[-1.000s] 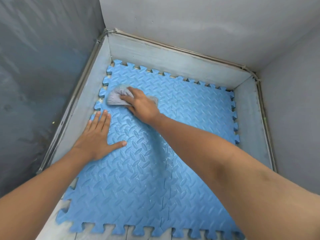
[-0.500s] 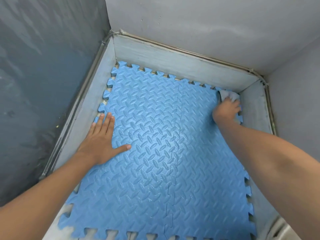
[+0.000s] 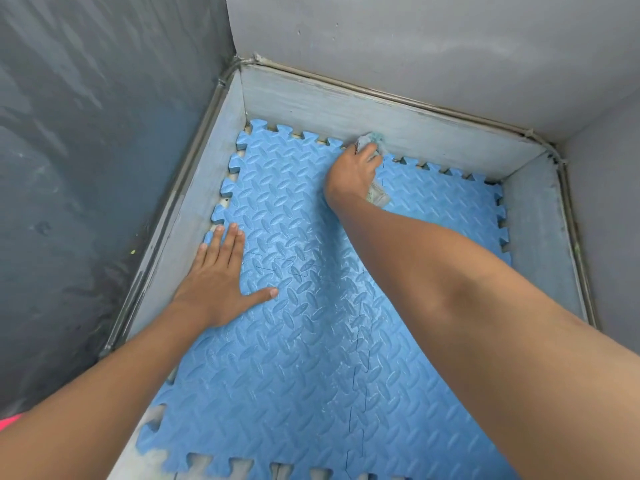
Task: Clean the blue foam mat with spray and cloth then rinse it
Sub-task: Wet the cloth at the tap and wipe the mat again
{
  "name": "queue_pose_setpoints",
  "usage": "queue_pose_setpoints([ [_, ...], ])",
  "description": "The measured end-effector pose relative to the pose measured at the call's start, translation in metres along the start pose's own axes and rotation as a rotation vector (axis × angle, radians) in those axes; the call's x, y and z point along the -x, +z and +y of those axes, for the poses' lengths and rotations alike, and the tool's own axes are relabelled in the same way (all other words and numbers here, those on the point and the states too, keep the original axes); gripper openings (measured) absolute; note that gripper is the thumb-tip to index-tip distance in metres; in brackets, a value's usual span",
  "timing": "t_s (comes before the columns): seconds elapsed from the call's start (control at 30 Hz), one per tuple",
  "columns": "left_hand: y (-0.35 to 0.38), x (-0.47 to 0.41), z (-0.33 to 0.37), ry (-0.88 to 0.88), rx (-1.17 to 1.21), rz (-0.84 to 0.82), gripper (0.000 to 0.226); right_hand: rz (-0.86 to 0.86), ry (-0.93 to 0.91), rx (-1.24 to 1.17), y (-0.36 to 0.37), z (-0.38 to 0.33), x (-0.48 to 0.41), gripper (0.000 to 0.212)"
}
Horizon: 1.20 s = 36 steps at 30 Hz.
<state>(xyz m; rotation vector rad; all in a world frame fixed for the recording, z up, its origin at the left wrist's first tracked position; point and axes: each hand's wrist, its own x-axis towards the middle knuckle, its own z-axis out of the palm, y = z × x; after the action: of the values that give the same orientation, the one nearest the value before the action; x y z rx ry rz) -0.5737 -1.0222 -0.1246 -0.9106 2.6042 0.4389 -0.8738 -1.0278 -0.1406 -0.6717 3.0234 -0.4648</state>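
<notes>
The blue foam mat (image 3: pixel 294 358), with a raised diamond pattern and jigsaw edges, lies flat inside a shallow grey walled basin. My left hand (image 3: pixel 218 282) rests flat on the mat near its left edge, fingers spread. My right hand (image 3: pixel 353 174) is at the mat's far edge, near the middle, closed on a crumpled grey cloth (image 3: pixel 372 140) that sticks out past the fingers and below the palm. Pale wet streaks show on the mat's surface. No spray bottle is in view.
Low grey basin walls (image 3: pixel 346 109) enclose the mat at the back, left and right. Taller grey walls rise behind them, a darker one (image 3: pixel 86 168) at left. A bit of pink (image 3: pixel 10 420) shows at the lower left edge.
My right hand swept the cloth from the far left of the mat to the far right corner, then back to the middle of the far edge. The left hand stayed pressed in place.
</notes>
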Motion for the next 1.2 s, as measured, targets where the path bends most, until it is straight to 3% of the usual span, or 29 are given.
queue_pose_setpoints([
  [0.17,-0.001,0.001,0.0,0.001,0.012,0.007,0.122,-0.074,-0.272,-0.166,0.007,-0.002,0.011,0.044],
  [0.37,0.001,-0.001,-0.003,0.009,0.019,0.011,0.122,-0.2,-0.251,-0.346,0.003,-0.051,0.018,0.048],
  [0.57,0.002,0.0,-0.004,0.016,0.02,0.024,0.122,-0.34,-0.772,-0.299,0.008,-0.045,0.032,0.04],
  [0.7,0.002,-0.001,-0.003,0.012,0.033,0.032,0.122,-0.416,-0.867,-0.315,0.006,-0.063,0.053,0.042],
  [0.83,0.001,0.001,-0.004,0.011,0.031,0.027,0.121,-0.351,-0.737,-0.238,-0.003,-0.038,0.043,0.043],
  [0.93,0.0,0.002,-0.005,0.009,0.035,0.012,0.12,-0.186,-0.601,-0.052,-0.02,0.029,0.006,0.045],
  [1.1,-0.001,0.001,-0.003,-0.003,0.025,0.0,0.121,-0.1,-0.178,0.143,-0.064,0.19,-0.031,0.053],
  [1.2,-0.002,0.002,-0.002,0.002,0.041,-0.013,0.121,-0.089,0.105,0.134,-0.084,0.244,-0.026,0.052],
])
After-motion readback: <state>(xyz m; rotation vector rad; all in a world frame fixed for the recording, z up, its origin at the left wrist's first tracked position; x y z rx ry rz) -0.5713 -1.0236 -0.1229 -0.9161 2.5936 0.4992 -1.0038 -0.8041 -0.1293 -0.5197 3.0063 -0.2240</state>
